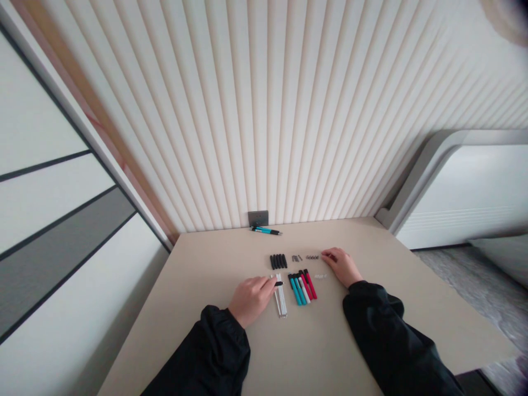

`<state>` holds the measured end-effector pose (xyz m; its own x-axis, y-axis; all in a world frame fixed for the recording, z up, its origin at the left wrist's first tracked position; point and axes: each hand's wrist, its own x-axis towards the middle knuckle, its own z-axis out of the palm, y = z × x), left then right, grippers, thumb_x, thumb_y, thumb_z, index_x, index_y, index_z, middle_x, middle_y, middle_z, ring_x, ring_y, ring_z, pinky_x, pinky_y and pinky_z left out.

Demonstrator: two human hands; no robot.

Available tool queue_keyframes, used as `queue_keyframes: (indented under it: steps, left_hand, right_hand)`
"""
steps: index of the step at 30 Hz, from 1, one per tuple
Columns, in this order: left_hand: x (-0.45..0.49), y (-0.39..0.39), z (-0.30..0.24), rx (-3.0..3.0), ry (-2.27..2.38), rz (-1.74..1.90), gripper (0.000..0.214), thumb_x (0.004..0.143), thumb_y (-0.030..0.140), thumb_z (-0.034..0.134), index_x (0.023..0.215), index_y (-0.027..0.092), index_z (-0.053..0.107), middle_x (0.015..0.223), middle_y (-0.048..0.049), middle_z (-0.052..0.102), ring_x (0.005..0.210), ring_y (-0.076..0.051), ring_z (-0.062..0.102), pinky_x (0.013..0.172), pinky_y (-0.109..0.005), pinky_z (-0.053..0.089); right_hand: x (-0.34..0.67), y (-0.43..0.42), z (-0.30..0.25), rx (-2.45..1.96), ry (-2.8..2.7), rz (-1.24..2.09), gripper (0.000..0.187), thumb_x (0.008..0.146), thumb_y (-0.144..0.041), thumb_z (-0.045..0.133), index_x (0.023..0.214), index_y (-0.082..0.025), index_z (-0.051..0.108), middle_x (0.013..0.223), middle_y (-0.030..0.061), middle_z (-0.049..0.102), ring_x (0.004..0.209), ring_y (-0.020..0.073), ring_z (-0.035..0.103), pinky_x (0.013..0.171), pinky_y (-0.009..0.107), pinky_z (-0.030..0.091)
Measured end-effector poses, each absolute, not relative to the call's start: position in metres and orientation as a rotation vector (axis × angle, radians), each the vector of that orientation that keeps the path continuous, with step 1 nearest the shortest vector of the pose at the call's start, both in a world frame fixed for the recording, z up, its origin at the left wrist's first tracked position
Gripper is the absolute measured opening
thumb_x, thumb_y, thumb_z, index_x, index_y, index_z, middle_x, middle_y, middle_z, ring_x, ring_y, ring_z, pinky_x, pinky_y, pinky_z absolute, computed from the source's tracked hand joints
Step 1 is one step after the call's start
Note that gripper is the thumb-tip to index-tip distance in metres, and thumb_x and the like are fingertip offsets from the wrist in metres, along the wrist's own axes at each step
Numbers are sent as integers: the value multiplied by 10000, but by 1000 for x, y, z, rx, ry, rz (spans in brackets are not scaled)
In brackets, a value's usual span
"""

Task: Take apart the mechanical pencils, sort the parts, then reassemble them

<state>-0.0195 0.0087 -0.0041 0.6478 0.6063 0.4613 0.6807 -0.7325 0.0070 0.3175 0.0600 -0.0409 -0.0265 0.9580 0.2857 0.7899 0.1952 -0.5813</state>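
Inside the table's (214,258) far edge
Left hand (251,300) is pinching a jutting grip (279,284); right hand (342,265), hold unclear, resting by metal tips (312,257).

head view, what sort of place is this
Probably a bedroom: a pale headboard and what looks like a pillow show to the right of the table.
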Motion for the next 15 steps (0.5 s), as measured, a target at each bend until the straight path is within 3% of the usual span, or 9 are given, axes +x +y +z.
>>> queue_keyframes:
  steps: [3, 9, 15]
  left_hand:
    - [-19, 9, -4, -2688, -1068, -661, 195, 946, 224, 493, 1091, 172, 613, 755, -29, 636, 647, -160, 611, 593, -279, 482]
    - [-19, 8, -4, -2698, -1081, -649, 195, 943, 213, 491, 1092, 173, 611, 765, -25, 637, 656, -164, 613, 597, -290, 487]
    - [-19, 9, -4, -2702, -1075, -652, 199, 946, 205, 481, 1094, 175, 610, 759, -25, 632, 653, -157, 611, 600, -281, 485]
  right_hand:
    - [316, 62, -40, -1581, -1904, 374, 253, 852, -382, 525, 895, -218, 713, 926, 67, 688, 906, 225, 617, 849, 346, 456]
    - [316, 65, -40, -1592, -1889, 467, 290, 825, -365, 556, 1027, -211, 695, 893, 56, 680, 781, 193, 613, 780, 331, 480]
    - [315, 62, -39, -1572, -1864, 525, 307, 801, -359, 581, 1043, -201, 684, 915, 57, 688, 776, 184, 610, 772, 326, 483]
